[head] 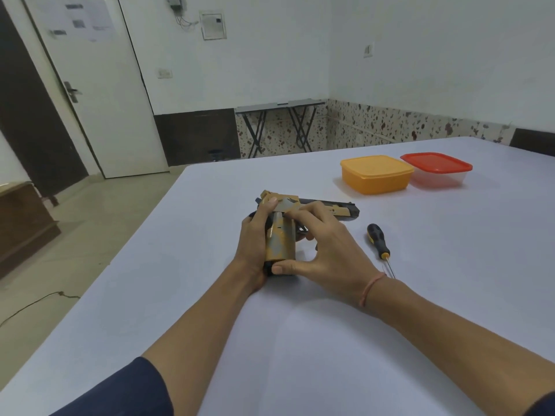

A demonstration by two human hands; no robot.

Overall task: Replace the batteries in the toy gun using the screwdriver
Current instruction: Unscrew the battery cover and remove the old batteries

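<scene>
A broad table covered in a pale lavender-white cloth (450, 265) fills most of the head view. Beyond its far left corner stands a closed white door (114, 109). Two dark-legged folding tables (279, 105) stand against the far wall.

Toward the table's far right sit two square plastic food boxes, touching side by side. One is an opaque orange box with an orange lid (377, 174). To its right is a clear box with a red lid (435, 165).

Both bare forearms reach in from the near edge and meet at the middle of the table. The left hand (255, 235) and the right hand (324, 244) are close together, both clamped on the tan-and-black plastic toy gun (280, 241).

The toy gun lies on the cloth between the hands. Its handle points back toward the person and its barrel runs away to the right, past the right hand's fingers. The left hand wraps the handle from the left side, with its thumb up on the rear of the slide. The right hand spans the handle from the right, its thumb pressed on the butt end and its fingers curled over the body above.

A screwdriver with a black-and-yellow handle and thin metal shaft (379, 240) lies on the cloth just right of the right hand, untouched, its tip toward the person.

A thin pink thread bracelet (372, 286) circles the right wrist.
</scene>
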